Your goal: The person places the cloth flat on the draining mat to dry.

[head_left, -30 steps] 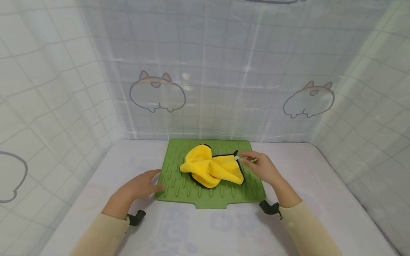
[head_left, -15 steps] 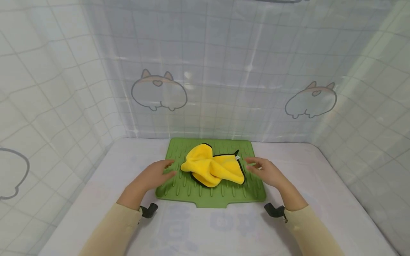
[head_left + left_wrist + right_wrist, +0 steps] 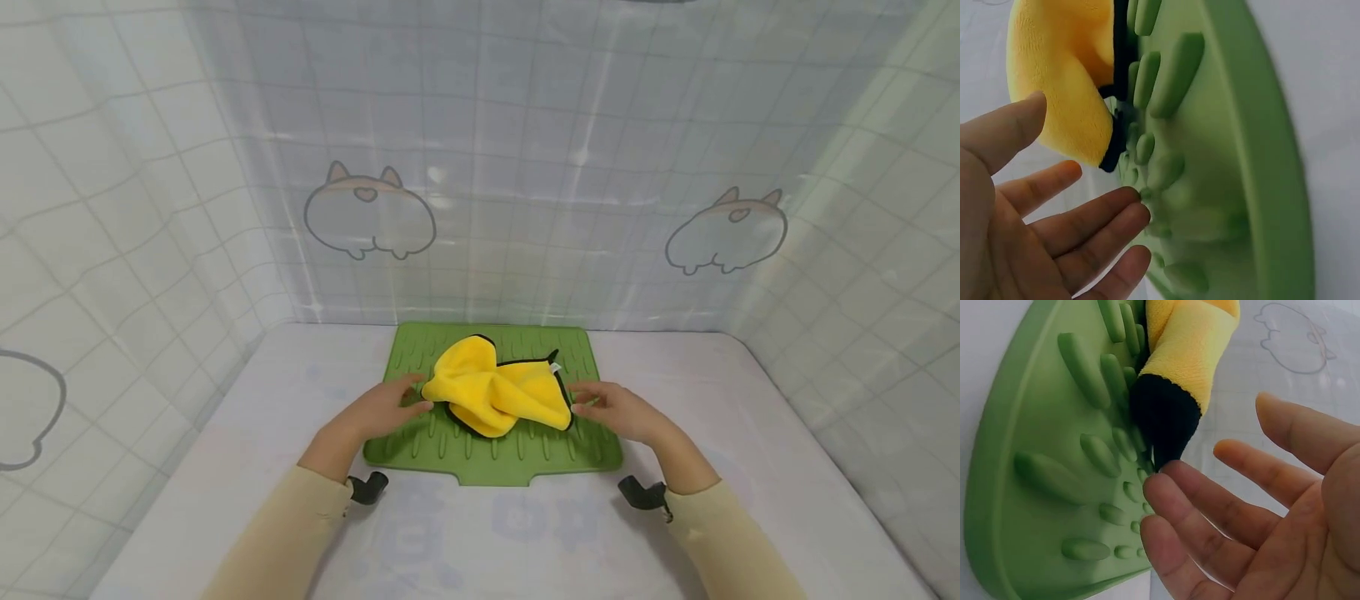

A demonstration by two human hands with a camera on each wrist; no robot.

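A crumpled yellow cloth [image 3: 487, 392] with black edging and a small white tag lies on a green ridged mat [image 3: 427, 450]. My left hand [image 3: 378, 408] is beside the cloth's left end, its fingers spread and holding nothing. In the left wrist view the thumb overlaps the cloth [image 3: 1063, 75]; whether it touches I cannot tell. My right hand [image 3: 618, 410] is at the cloth's right edge, fingers loosely extended with nothing in them. The right wrist view has its fingertips close to the black edging [image 3: 1163, 415] and the mat's ridges.
The mat sits on a table with a pale printed cover [image 3: 480, 542]. White grid-patterned curtains [image 3: 510, 208] with cartoon drawings rise behind and on both sides. Black pieces [image 3: 641, 493] stick out from the wrists at the sleeve cuffs.
My left hand has moved right from the mat's left edge to the cloth's left end. The right hand has drawn back from the tagged corner and come slightly nearer me. The cloth stays put.
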